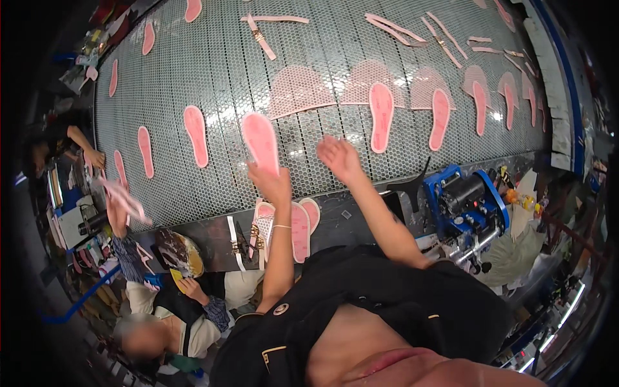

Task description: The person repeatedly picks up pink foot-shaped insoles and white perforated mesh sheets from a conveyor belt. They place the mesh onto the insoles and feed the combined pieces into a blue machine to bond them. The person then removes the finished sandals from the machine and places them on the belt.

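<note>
My left hand (269,184) grips the lower end of a pink insole-shaped piece (260,140) and holds it upright over the mesh conveyor belt (219,71). My right hand (340,158) hovers open, fingers spread, above the belt's near edge, holding nothing. To its right, pink insole pieces (381,116) lie on the belt over rounded pink cut-outs (298,90). A stack of pink insoles (300,226) rests on the dark ledge just below my left wrist.
More pink insoles (195,134) and thin pink strips (394,28) are spread on the belt. A blue machine (465,203) stands at right. At left, a seated person (174,303) lifts a pink piece (126,201); another person's arm (82,143) reaches in farther left.
</note>
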The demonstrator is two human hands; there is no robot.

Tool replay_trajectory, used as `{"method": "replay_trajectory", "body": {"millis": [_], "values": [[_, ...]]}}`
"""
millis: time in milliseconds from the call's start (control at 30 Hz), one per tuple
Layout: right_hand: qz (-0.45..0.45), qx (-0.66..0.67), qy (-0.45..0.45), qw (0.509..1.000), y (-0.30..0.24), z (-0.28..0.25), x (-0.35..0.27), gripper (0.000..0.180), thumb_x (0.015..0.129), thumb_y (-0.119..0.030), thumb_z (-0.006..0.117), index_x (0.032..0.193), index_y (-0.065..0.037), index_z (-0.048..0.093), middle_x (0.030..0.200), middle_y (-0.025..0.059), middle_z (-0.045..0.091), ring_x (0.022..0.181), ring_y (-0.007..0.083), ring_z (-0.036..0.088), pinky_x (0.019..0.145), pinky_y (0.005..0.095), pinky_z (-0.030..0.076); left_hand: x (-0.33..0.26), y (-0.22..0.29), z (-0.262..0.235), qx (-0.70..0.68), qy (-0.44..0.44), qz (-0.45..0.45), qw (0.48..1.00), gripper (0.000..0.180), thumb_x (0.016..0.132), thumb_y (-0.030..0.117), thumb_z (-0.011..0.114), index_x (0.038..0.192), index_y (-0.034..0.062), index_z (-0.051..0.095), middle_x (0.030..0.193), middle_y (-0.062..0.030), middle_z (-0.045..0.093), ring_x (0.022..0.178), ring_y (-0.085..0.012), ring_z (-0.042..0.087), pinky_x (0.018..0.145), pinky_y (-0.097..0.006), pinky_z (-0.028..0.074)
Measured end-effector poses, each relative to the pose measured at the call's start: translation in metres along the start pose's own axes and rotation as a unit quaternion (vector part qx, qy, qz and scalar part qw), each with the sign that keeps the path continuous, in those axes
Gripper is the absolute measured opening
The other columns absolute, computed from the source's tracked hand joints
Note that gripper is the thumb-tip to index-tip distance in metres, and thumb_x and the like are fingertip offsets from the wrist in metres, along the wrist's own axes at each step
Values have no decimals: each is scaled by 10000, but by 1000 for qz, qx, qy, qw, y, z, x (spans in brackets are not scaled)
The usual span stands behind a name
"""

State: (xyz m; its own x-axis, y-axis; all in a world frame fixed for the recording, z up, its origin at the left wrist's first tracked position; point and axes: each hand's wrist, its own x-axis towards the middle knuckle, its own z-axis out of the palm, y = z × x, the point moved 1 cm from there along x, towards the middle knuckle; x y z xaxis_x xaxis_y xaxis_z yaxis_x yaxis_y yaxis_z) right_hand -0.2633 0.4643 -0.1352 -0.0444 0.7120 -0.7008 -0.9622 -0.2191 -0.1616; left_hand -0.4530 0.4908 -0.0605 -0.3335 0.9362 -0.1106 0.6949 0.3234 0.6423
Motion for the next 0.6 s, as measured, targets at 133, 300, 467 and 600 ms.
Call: {"method": "replay_trajectory", "body": {"millis": [133,300,467,600], "values": [[33,-273,-85,958,-9,-34,-132,426,1005,-347,436,1236,-4,539,1123,135,637,1076,225,606,956,349,465,12,24,57,-87,-31,95,991,971,724,248,712,1433,-128,167,1323,-337,383,1238,-466,389,1076,-452,315],[-63,-464,1,884,-9,-122,-282,402,993,-371,482,1210,-45,573,1070,59,653,986,134,619,882,278,466,-7,34,85,52,-88,147,984,986,767,318,738,1411,-166,171,1436,-361,282,1334,-453,309,1116,-476,248],[-193,-427,246,848,21,-288,-387,335,921,-294,569,1131,-36,610,961,41,667,863,102,608,775,257,474,-96,14,82,-81,-127,346,926,871,799,225,670,1412,-160,185,1437,-350,283,1346,-459,273,1139,-489,199],[-329,-369,458,739,47,-357,-455,310,853,-202,666,1086,-2,628,807,36,648,809,128,601,752,263,473,-186,10,56,-88,-221,411,880,798,807,152,611,1418,-146,193,1438,-343,280,1347,-456,272,1145,-485,194]]}}
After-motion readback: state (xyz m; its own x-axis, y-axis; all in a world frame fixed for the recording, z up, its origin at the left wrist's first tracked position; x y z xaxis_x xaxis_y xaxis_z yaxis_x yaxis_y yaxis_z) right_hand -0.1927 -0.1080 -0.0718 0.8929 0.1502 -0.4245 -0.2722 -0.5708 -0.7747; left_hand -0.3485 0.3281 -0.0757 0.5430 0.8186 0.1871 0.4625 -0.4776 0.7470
